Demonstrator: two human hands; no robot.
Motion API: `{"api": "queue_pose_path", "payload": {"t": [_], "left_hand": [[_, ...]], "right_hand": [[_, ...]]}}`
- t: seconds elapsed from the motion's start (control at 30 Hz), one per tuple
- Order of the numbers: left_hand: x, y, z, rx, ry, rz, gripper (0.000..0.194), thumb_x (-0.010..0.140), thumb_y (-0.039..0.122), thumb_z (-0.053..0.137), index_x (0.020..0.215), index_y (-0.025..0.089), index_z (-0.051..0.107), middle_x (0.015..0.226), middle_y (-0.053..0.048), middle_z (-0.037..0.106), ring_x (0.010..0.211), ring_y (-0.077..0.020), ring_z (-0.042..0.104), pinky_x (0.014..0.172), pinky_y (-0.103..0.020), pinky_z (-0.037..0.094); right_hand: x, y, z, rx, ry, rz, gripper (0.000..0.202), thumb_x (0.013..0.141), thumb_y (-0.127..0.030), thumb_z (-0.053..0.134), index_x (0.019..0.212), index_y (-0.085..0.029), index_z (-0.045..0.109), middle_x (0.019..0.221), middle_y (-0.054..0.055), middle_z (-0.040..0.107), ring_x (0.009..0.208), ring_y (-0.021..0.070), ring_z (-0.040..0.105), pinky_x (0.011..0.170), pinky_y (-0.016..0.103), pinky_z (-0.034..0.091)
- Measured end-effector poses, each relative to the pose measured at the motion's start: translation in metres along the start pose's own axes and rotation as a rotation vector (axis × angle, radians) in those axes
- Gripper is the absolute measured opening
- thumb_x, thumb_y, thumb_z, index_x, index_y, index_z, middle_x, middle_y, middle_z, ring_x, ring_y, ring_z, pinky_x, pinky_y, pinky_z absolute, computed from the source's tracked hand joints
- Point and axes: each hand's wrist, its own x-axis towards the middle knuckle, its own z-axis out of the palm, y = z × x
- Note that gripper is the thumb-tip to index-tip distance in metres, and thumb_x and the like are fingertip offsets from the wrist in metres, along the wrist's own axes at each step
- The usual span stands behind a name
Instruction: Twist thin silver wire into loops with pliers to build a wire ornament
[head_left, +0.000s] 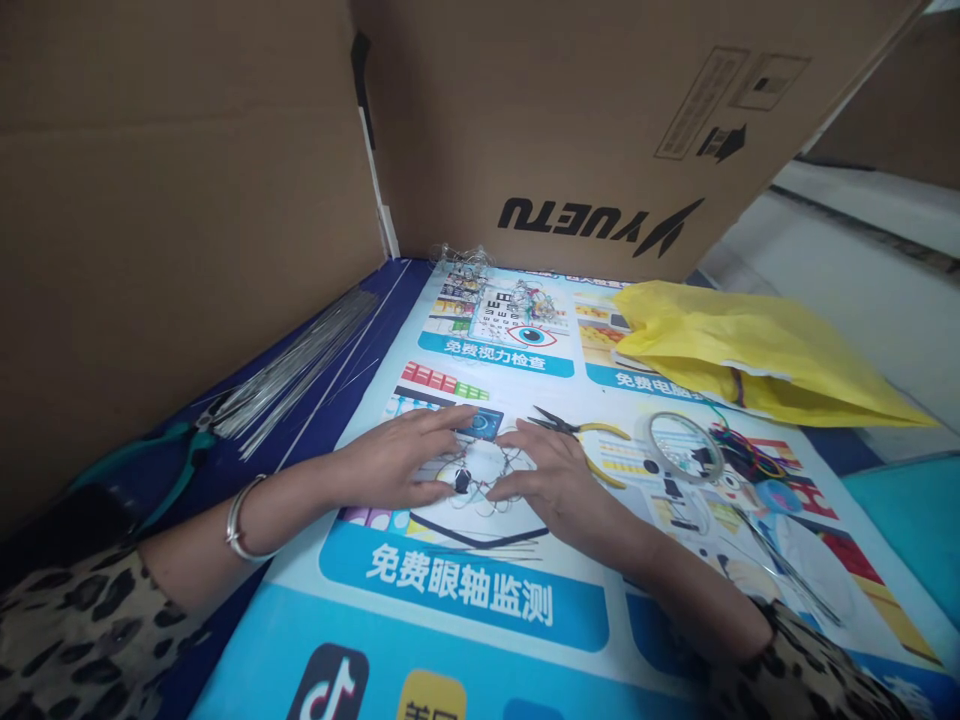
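My left hand [401, 458], with a silver bangle at the wrist, rests at the left side of a looped thin wire piece [487, 478] on the printed sheet. Its fingers are apart, near a small black piece [463, 481] in the wire. My right hand [559, 482] is at the right side of the same wire, thumb and fingers spread around its edge. Whether the fingertips touch the wire is hard to tell. A few straight wires [487, 550] lie just below the hands. Yellow-handled pliers [577, 430] lie open behind my right hand.
Cardboard walls [525, 120] stand behind and left. Straight wires [307, 360] and teal-handled pliers [180, 450] lie left. Tangled wire [532, 300] sits at the back. A yellow bag [720, 340], a magnifier [684, 447], coloured wires [754, 455] and metal tweezers [787, 565] lie right.
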Motion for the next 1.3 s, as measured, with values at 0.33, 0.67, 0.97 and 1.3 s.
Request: {"api": "queue_pose_path", "payload": {"t": [0.33,0.67,0.97,1.3], "left_hand": [[0.001,0.004,-0.003,-0.009,0.043,-0.029,0.027,0.076,0.034,0.056,0.101,0.022,0.056,0.145,-0.007,0.025,0.122,-0.0278,0.039,0.094,-0.044,0.037],[0.0,0.0,0.001,-0.002,0.055,-0.029,0.031,0.075,0.035,0.058,0.103,0.023,0.056,0.142,-0.008,0.032,0.122,-0.0283,0.04,0.095,-0.044,0.036],[0.001,0.0,0.0,-0.035,0.06,-0.049,0.032,0.075,0.037,0.059,0.103,0.023,0.056,0.138,-0.008,0.037,0.12,-0.0277,0.041,0.095,-0.044,0.034],[0.016,-0.001,-0.001,-0.176,0.129,-0.106,0.021,0.079,0.041,0.055,0.079,0.019,0.058,0.113,-0.005,0.058,0.108,-0.022,0.049,0.091,-0.038,0.036]], "right_hand": [[0.0,-0.001,-0.003,0.003,0.006,-0.008,0.035,0.085,-0.015,0.045,0.09,-0.042,0.067,0.125,-0.004,0.05,0.126,0.0235,0.033,0.095,0.046,0.03],[0.0,-0.001,-0.003,0.037,-0.003,0.001,0.036,0.085,-0.014,0.044,0.092,-0.041,0.067,0.126,-0.003,0.049,0.126,0.0235,0.032,0.096,0.047,0.029],[0.0,-0.001,-0.001,0.035,0.013,-0.002,0.035,0.085,-0.015,0.044,0.09,-0.041,0.067,0.125,-0.003,0.05,0.125,0.0229,0.033,0.096,0.046,0.029],[0.0,-0.001,-0.003,0.02,0.007,-0.002,0.034,0.085,-0.016,0.045,0.091,-0.041,0.067,0.125,-0.002,0.05,0.125,0.0233,0.034,0.096,0.046,0.031]]}}
